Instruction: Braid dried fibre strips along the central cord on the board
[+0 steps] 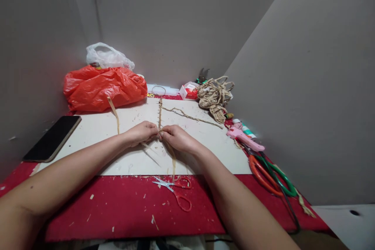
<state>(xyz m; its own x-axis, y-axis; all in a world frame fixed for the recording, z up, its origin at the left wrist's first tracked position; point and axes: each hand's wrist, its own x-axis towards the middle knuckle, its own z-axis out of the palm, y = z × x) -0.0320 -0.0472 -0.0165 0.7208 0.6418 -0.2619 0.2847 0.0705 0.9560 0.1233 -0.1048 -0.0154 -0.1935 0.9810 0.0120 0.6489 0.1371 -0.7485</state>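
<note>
On the left of the surface [131, 207], a black phone [52, 138] is lying beside a white board [96, 129]; behind it, a white plastic bag [108, 56] is resting on a bulging red bag [105, 88]. A loose pale strip [115, 115] is reaching toward your left forearm.

At center, your left hand [143, 132] and right hand [177, 137] are meeting, each grip pinching the near end of a thin twisted cord [160, 113]. The cord is lying on the board, its long axis running straight away from you, neither hand sitting clearly nearer. A pale tail [174, 164] is hanging from the hold toward open scissors [172, 184].

Beyond your fingers, a side strand [190, 116] is branching rightward, crowding that flank; a rope bundle [212, 99] is sitting behind its end. At far right, a pink glue gun [244, 137] and an orange handle [255, 174] are lining the edge, well clear of the cord.
</note>
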